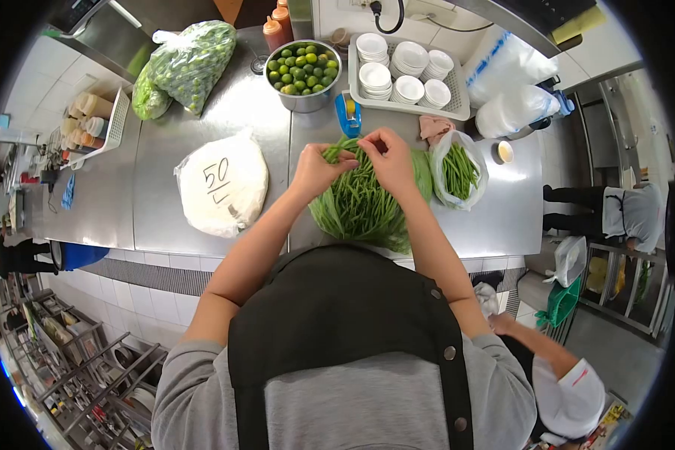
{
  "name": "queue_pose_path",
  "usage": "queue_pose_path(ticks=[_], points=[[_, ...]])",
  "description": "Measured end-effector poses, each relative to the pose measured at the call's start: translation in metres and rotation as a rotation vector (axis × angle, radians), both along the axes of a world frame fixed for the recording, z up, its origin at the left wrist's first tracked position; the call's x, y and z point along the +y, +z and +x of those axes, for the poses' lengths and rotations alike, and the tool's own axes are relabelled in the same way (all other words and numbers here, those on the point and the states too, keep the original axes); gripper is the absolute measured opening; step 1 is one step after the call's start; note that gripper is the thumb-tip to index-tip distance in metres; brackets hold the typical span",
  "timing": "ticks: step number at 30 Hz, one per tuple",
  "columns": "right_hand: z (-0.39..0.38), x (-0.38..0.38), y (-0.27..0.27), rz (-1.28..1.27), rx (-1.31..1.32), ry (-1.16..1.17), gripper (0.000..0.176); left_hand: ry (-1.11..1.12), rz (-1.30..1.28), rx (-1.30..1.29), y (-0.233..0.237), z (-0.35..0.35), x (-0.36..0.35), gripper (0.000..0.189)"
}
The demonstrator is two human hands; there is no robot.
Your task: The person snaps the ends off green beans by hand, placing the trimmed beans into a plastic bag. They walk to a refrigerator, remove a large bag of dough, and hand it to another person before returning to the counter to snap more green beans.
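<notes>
A large green plastic bag (pixel 324 217) lies spread on the steel counter, full of long green beans (pixel 361 196). Above its far edge, my left hand (pixel 319 171) is closed around a few green beans whose ends stick out past the fingers. My right hand (pixel 390 161) pinches with thumb and forefinger at the end of a bean, close to the left fingertips. Right of the bag, a white plastic bag (pixel 481 180) stands with its mouth open and green beans (pixel 458 171) inside it. A blue tape dispenser (pixel 348 114) sits just beyond my hands.
A metal pot (pixel 307 100) of limes stands at the back, near a bag of green produce (pixel 199 64). White bowls fill a tray (pixel 397 105). A white package (pixel 223 184) marked 50 lies left. Behind on the right, a person (pixel 566 397) in white stands close.
</notes>
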State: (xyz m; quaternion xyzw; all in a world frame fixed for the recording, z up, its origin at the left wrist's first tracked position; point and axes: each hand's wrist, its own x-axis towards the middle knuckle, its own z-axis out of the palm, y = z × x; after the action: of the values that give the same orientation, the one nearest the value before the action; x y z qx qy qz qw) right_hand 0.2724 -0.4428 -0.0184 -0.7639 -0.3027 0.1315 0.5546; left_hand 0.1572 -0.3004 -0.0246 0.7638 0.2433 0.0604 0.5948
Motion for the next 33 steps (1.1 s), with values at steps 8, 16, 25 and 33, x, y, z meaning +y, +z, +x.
queue_pose_path(ticks=[8, 16, 25, 33], points=[[0.006, -0.039, 0.012, 0.406, 1.024, 0.102, 0.005, -0.043, 0.049, -0.21, 0.009, 0.018, -0.021, 0.014], [-0.015, -0.049, 0.012, -0.132, 0.215, 0.187, 0.015, 0.364, -0.616, -0.277, 0.032, 0.004, 0.011, 0.014], [-0.023, -0.012, 0.043, 0.249, 0.277, 0.169, 0.013, 0.554, -0.659, -0.359, 0.03, -0.007, 0.019, 0.022], [0.016, -0.019, 0.019, -0.601, 0.049, 0.621, 0.009, 0.741, -1.066, -0.499, 0.003, -0.043, 0.062, 0.01]])
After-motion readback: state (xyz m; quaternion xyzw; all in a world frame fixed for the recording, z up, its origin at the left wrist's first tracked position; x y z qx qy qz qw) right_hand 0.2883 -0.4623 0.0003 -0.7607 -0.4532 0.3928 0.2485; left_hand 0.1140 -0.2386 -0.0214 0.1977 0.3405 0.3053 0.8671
